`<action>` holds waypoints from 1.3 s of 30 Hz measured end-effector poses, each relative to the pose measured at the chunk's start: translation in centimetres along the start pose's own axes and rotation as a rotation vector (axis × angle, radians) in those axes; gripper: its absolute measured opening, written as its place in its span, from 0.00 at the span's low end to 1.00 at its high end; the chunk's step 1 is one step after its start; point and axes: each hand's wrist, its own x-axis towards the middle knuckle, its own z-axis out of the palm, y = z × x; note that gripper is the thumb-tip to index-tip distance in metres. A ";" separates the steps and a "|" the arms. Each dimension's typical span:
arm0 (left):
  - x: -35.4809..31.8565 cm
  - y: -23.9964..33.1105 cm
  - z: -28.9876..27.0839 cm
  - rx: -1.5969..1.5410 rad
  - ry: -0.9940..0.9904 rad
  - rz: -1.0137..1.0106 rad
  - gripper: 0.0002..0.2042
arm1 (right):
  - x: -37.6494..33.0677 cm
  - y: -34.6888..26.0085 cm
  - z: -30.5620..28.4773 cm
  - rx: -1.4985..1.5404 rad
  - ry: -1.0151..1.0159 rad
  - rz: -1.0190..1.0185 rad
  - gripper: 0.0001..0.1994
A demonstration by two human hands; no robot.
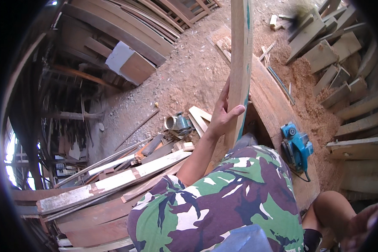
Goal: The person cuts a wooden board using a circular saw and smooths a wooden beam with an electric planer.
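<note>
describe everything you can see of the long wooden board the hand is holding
The long wooden board is a pale, narrow plank of bare timber with blue-green marks along one edge. It stands upright, running out of the top of the view, its lower end hidden behind the camouflage clothing. The left hand grips it, thumb across its face.

Head view of a woodworking yard. The left hand [221, 115] grips a long pale wooden plank with a teal-painted edge [240, 54], held upright. A blue electric hand planer [297, 148] rests on the broad brown wooden workbench [273, 101], just right of the plank. Sawdust [311, 109] and stacked timber offcuts [332, 54] lie beyond; weathered boards [113, 180] lie at left. The right hand is not discernible.
</note>
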 end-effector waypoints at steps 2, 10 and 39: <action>-0.6 0.3 0.5 -0.072 0.006 0.006 0.51 | -1.1 0.4 -0.3 0.027 0.014 0.038 0.16; -2.6 1.1 2.1 -0.051 0.060 0.059 0.51 | -5.4 4.9 7.0 0.158 0.464 0.395 0.10; -9.1 -1.0 5.9 0.546 0.292 0.189 0.46 | 0.5 11.9 17.7 0.077 0.200 0.197 0.06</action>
